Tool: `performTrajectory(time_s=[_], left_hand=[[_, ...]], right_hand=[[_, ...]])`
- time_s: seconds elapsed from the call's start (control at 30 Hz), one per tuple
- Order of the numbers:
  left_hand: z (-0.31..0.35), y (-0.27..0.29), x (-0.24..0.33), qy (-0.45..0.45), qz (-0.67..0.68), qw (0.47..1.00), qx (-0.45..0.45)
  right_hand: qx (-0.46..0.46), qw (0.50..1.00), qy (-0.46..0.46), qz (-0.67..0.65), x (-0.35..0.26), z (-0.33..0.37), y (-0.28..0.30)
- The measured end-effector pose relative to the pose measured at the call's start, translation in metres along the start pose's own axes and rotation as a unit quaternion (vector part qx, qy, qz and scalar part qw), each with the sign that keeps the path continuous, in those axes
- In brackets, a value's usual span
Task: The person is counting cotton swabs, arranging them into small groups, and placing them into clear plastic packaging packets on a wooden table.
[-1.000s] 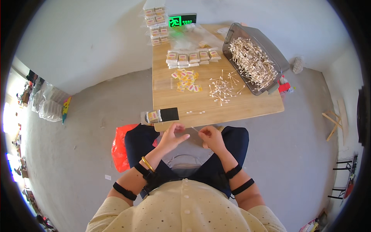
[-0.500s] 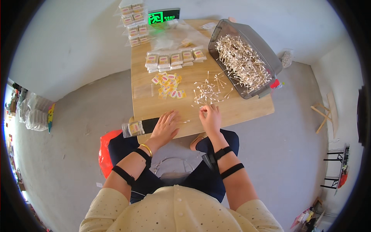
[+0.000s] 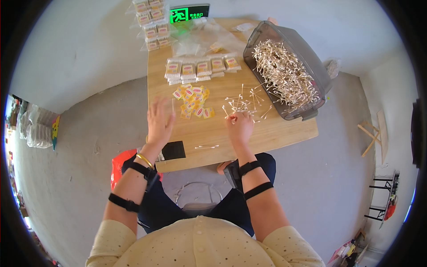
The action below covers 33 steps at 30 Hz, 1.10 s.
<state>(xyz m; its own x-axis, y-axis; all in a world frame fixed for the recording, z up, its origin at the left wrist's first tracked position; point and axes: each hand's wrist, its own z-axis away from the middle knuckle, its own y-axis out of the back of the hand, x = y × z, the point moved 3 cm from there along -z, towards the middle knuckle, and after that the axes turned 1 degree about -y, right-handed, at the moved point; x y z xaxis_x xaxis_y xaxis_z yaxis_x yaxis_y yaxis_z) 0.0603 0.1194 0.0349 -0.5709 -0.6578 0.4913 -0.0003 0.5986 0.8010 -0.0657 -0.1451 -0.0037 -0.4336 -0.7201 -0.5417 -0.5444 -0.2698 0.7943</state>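
My left hand (image 3: 160, 121) is over the table's left side, fingers stretched and slightly apart, nothing visible in them. A thin whitish strip (image 3: 173, 106) lies by its fingertips. To its right are scattered yellow-and-white labels (image 3: 194, 100). My right hand (image 3: 240, 128) is closed in a pinch at the near edge of a loose pile of cotton swabs (image 3: 243, 103); a swab tip seems to show at its fingers. Between the hands and closer to me, a couple of swabs (image 3: 207, 147) lie on the wood. My left wrist partly covers a black strip (image 3: 174, 150) with a swab pack beside it.
A grey plastic bin (image 3: 307, 49) heaped with cotton swabs stands at the far right of the table (image 3: 275, 133). Finished swab packs (image 3: 203, 67) form a row at the back, with clear bags (image 3: 200, 42) behind. More packs (image 3: 151, 30) are stacked at the far left.
My left hand has lifted off the black strip and moved away and left, uncovering the swabs. My right hand has shifted slightly, still pinched at the pile.
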Motion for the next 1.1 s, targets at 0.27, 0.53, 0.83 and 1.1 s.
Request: performTrajectory(time_s=[0.27, 0.53, 0.83, 1.1], left_hand=[[0.106, -0.03, 0.085, -0.199, 0.03, 0.959, -0.2], [0.102, -0.063, 0.08, -0.205, -0.123, 0.939, -0.245], [0.1, -0.061, 0.082, -0.183, -0.013, 0.959, -0.218], [0.102, -0.059, 0.078, -0.176, 0.003, 0.963, -0.206]], right_hand=[[-0.103, 0.98, 0.161, -0.06, -0.01, 0.05, 0.015], [-0.061, 0.991, 0.105, -0.06, 0.028, 0.045, 0.05], [-0.073, 0.991, 0.11, -0.011, 0.043, 0.025, 0.049], [-0.093, 0.988, 0.122, 0.003, 0.037, 0.016, 0.049]])
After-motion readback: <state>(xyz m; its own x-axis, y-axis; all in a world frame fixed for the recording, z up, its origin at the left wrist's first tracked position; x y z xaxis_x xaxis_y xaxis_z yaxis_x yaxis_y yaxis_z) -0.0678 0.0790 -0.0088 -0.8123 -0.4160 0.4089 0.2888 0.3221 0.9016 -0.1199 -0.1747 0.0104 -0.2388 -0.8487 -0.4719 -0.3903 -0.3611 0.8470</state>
